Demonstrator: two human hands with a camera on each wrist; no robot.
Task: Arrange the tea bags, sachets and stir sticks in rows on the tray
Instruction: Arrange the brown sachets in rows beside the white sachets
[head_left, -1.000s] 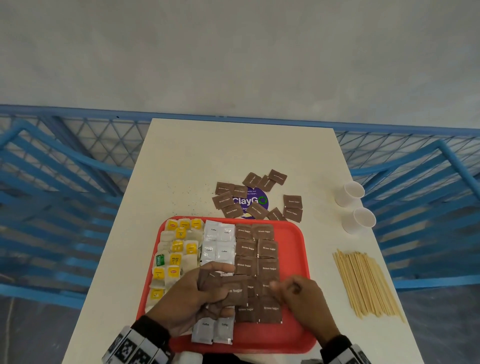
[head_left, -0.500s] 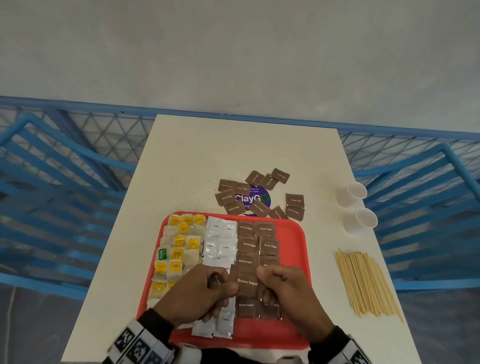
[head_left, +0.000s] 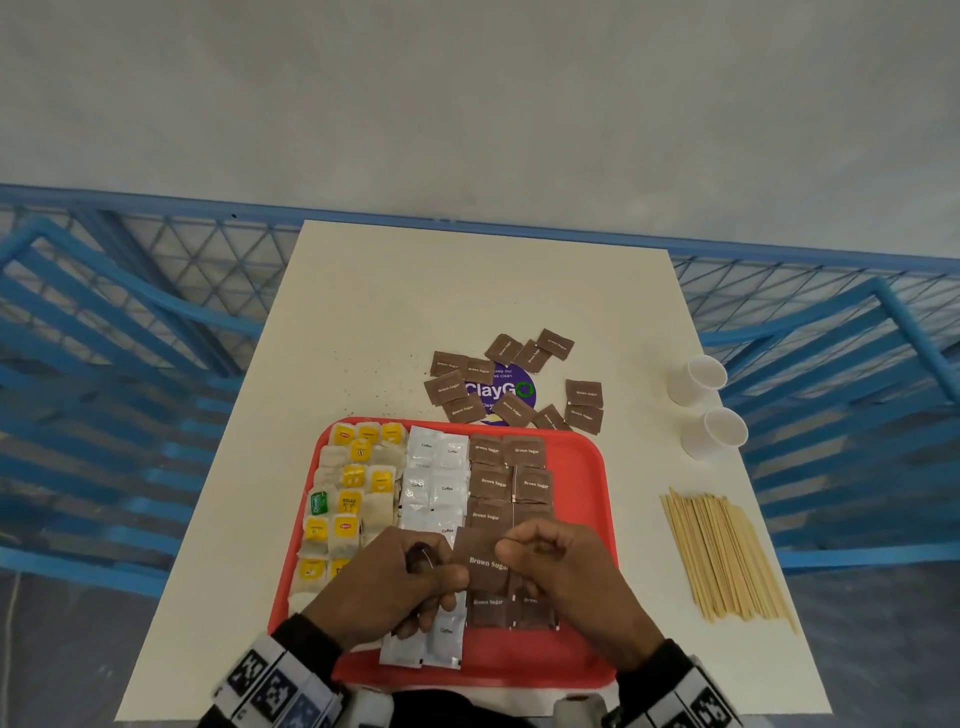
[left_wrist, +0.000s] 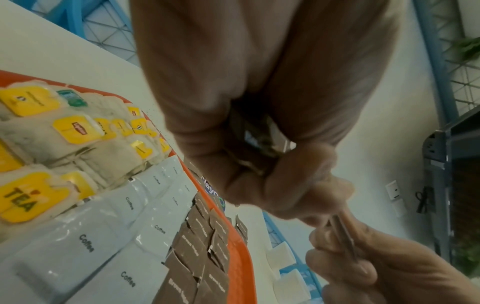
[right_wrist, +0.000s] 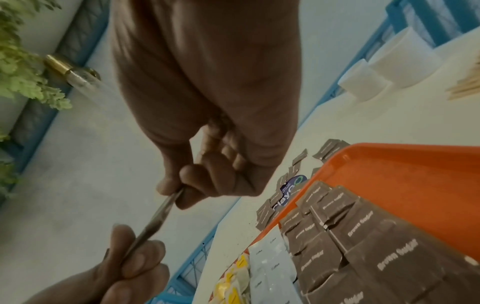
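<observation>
Brown sugar packet (head_left: 485, 564) is now up off the tray w/ both your hands on it. A sec ago your left hand (head_left: 400, 587) had a small bunch of packets and your right hand (head_left: 566, 582) was only reaching in. Now one packet is pulled out flat between them, so I think you're about to lay it in the brown row.

Left hand: thumb & fingers pinch the packet's left edge; it looks like more packets are tucked in that fist, can't tell how many. Right hand: thumb & finger pinch the right edge, other fingers curled.

Red tray (head_left: 584, 483), left to right: tea bags (head_left: 353, 493) w/ yellow tags in rows, then white coffee sachets (head_left: 434, 486), then brown sugar rows (head_left: 511, 483). Right part is bare red.

Off the tray: loose brown packets (head_left: 514, 384) past its far edge, two white cups (head_left: 709, 402), and stir sticks (head_left: 724, 558) on the table at right, not yet on the tray.
</observation>
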